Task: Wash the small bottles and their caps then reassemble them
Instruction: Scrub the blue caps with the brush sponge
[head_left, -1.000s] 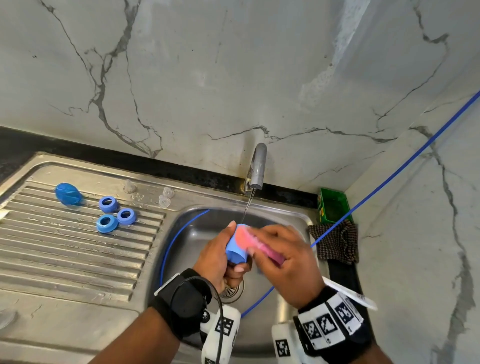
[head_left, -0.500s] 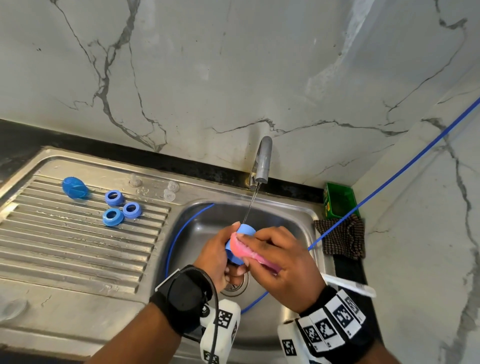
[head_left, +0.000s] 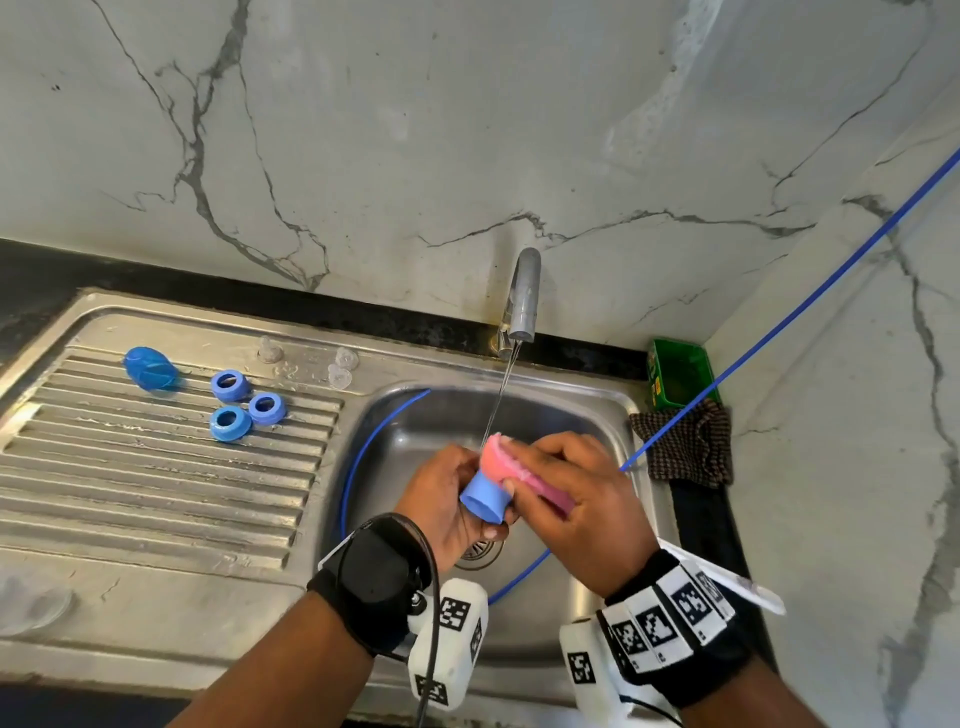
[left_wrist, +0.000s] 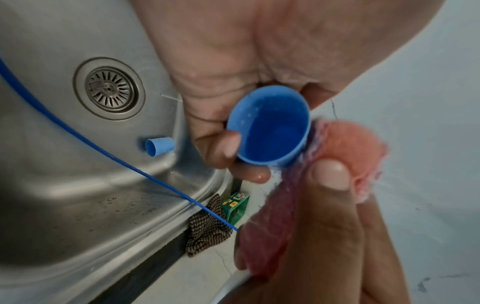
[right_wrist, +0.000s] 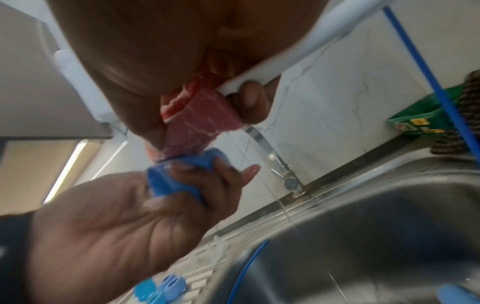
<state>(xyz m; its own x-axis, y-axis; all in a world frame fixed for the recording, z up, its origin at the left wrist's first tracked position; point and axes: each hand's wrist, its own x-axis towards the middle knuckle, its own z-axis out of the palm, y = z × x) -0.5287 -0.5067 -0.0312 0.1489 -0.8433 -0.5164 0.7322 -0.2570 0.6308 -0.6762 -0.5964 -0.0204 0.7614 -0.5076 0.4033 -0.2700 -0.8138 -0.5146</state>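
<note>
While the tap (head_left: 523, 291) runs a thin stream into the sink (head_left: 613, 402), the left hand (head_left: 441, 499) grips a blue plastic cap (head_left: 484, 496), fingers (left_wrist: 226, 148) curled round its wall, just above the drain (left_wrist: 108, 88) of the sink. Right hand (head_left: 576, 499) pinches a pink sponge (head_left: 511, 460), thumb and fingers clamped on it, pressing its edge against the closed end of the cap. Step in hand, by my read: scrubbing the outside of this cap; inside still to do, since the open mouth faces away from the sponge. Next move likely calls for turning the cap so the sponge reaches the hollow, then a rinse under the stream.

Cap is a smooth, tapered cup shape, hard plastic, wet. Sponge looks soft, fibrous, frayed at the edge. A second, smaller ribbed blue cap (left_wrist: 159, 146) lies on its side in the sink beside the drain. Left of the sink on the ridged steel drainboard (head_left: 130, 467): three blue rings (head_left: 244, 405), a blue oval bottle (head_left: 150, 368), and some small clear pieces (head_left: 340, 366) near the sink's back rim. Right of the sink: checked cloth (head_left: 685, 447), green box (head_left: 675, 371). Blue tube (left_wrist: 78, 139) loops through the sink.
</note>
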